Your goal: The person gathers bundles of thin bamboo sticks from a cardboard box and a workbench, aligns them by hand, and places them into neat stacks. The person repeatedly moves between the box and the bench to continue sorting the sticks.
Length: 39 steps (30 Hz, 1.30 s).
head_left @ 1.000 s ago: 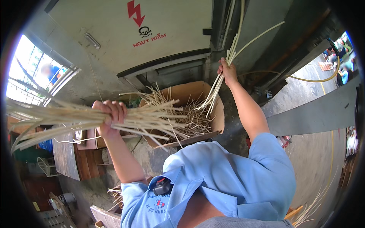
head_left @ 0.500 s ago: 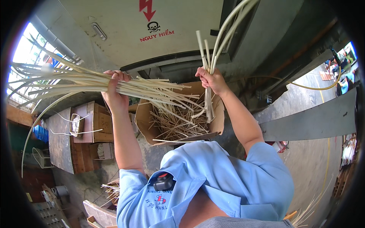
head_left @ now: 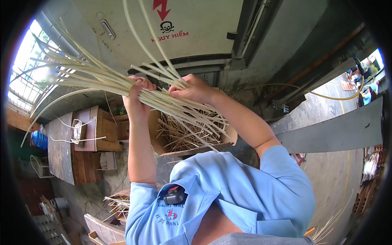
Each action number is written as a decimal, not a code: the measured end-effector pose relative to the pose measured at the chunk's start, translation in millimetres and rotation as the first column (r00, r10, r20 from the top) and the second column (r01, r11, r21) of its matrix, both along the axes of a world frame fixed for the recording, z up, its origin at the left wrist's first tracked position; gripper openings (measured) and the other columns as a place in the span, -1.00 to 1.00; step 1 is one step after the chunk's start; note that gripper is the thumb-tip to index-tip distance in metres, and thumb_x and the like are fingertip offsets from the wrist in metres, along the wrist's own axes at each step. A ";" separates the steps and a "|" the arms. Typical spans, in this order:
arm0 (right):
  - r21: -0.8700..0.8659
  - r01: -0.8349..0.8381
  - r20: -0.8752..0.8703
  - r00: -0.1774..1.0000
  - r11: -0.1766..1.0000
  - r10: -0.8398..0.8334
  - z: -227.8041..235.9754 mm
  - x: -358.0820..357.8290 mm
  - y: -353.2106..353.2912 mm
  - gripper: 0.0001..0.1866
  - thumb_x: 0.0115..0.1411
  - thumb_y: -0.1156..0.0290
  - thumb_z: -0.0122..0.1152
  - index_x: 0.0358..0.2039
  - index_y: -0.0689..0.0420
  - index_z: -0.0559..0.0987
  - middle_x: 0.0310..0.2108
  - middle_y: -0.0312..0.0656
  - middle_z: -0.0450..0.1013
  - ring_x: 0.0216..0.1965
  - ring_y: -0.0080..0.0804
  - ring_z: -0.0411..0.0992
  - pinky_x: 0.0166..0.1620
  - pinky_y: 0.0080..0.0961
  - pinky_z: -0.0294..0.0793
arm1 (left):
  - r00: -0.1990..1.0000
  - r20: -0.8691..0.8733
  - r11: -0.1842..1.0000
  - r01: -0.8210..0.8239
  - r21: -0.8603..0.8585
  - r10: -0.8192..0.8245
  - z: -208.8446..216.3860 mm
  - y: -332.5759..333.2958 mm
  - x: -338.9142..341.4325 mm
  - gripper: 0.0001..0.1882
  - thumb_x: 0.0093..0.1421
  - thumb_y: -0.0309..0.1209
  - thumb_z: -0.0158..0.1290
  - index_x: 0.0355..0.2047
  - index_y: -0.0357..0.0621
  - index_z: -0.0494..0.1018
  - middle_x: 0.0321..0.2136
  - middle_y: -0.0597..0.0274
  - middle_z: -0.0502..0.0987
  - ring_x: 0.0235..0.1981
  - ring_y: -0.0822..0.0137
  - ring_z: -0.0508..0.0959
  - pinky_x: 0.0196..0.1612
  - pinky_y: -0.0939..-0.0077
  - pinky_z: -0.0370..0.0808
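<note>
left hand (head_left: 136, 96) wrapped round long pale cane sticks (head_left: 94, 77) | right hand (head_left: 196, 87) at 3 o'clock pinching two sticks | brown cardboard box (head_left: 192, 136) at 6 o'clock

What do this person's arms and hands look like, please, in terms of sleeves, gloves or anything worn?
Both arms are bare from short light-blue shirt sleeves down. The left hand and right hand wear no gloves, and no watch, ring or band shows on either wrist. The shirt front carries a small red-and-blue emblem.
</note>
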State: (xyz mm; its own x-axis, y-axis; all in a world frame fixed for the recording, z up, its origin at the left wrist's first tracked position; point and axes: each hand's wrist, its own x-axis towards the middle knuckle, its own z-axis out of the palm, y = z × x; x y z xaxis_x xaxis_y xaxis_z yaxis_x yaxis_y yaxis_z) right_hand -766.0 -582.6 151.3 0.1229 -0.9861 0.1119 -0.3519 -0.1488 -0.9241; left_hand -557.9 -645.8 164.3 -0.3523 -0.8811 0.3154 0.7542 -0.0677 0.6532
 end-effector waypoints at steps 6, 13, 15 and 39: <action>-0.345 0.149 -0.297 0.920 0.927 -0.258 -42.6 -29.9 -29.2 -0.77 0.13 0.28 0.34 -0.34 0.21 0.67 -0.46 -0.23 0.60 -0.41 -0.56 0.49 -0.27 -0.47 0.51 | 0.994 0.061 0.996 -0.085 -0.011 0.085 -7.2 2.1 13.0 -0.85 0.18 -0.56 0.07 -0.25 -0.17 0.36 -0.46 0.15 0.41 -0.40 0.23 0.45 -0.22 0.24 0.44; -0.332 0.382 -0.132 0.886 0.862 -0.444 -39.6 -103.5 -21.0 -0.78 0.15 0.30 0.29 -0.31 0.19 0.63 -0.50 -0.07 0.55 -0.47 -0.32 0.50 -0.31 -0.37 0.48 | 0.950 0.090 0.954 -0.301 0.006 0.299 -3.8 -2.7 95.2 -0.84 0.20 -0.52 0.10 -0.22 -0.15 0.37 -0.46 0.22 0.38 -0.41 0.28 0.42 -0.23 0.29 0.42; -0.312 0.301 -0.147 0.922 0.901 -0.359 -29.4 -110.4 -17.8 -0.77 0.19 0.27 0.30 -0.27 0.19 0.64 -0.47 -0.10 0.57 -0.43 -0.38 0.52 -0.27 -0.42 0.48 | 0.920 0.092 0.923 -0.384 0.004 0.382 -2.1 5.7 127.5 -0.83 0.21 -0.51 0.11 -0.22 -0.14 0.37 -0.45 0.23 0.37 -0.41 0.29 0.41 -0.23 0.30 0.41; 0.047 -0.736 0.435 0.624 0.675 0.649 -8.8 230.1 49.6 -0.80 0.27 0.27 0.31 -0.27 0.13 0.60 -0.57 -0.43 0.43 -0.61 -0.80 0.23 -0.57 -0.73 0.17 | -0.209 0.421 -0.130 -0.969 -0.209 0.883 18.4 435.2 231.7 -0.89 0.17 -0.54 0.13 -0.33 -0.21 0.40 -0.51 0.19 0.45 -0.48 0.31 0.54 -0.33 0.41 0.51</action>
